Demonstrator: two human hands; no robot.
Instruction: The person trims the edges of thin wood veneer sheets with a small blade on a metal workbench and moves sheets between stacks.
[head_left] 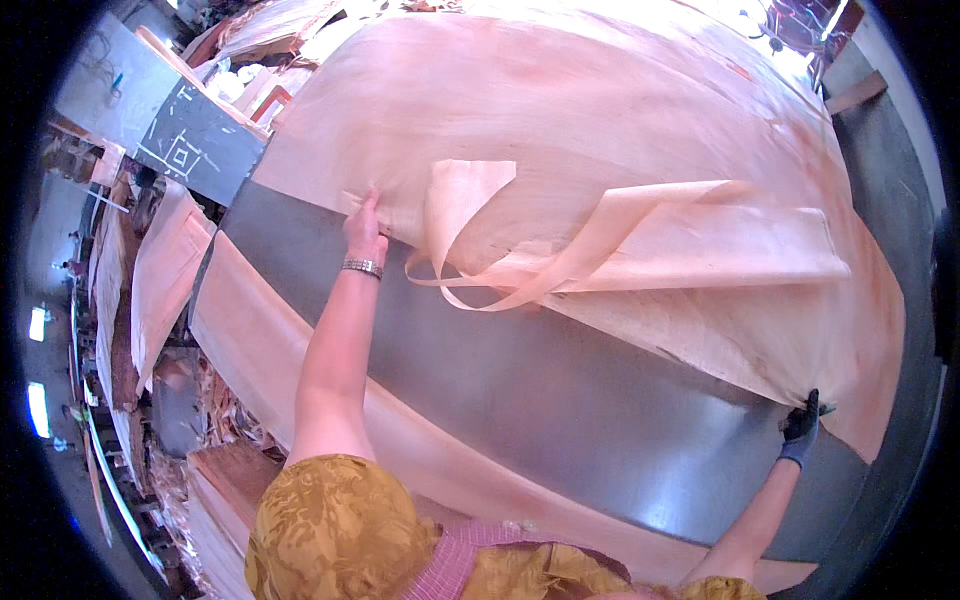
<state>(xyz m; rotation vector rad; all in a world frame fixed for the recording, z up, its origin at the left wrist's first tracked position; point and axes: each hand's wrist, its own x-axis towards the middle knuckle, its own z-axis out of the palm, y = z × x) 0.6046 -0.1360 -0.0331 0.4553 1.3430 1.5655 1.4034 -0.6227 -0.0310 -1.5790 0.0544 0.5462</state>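
A large, thin, pinkish wood veneer sheet [560, 110] spreads over a smooth dark metal tabletop [480, 360]. My left hand [365, 232], bare and with a metal watch at the wrist, is closed on the sheet's near edge at the left. At the near right edge, my right hand [800, 428] wears a dark glove and pinches the sheet, which creases toward the fingers. A small greenish thing [826, 409] sticks out by those fingertips; its kind cannot be made out. Between my hands, loose curled veneer strips [640, 245] lie on top of the sheet.
A long veneer strip [270, 310] runs along the table's near side, close to my body. Beyond the left edge are hanging veneer pieces [170, 270], a grey panel with pale markings [195, 145] and scrap heaps. Tangled wires [800, 25] show at the far right.
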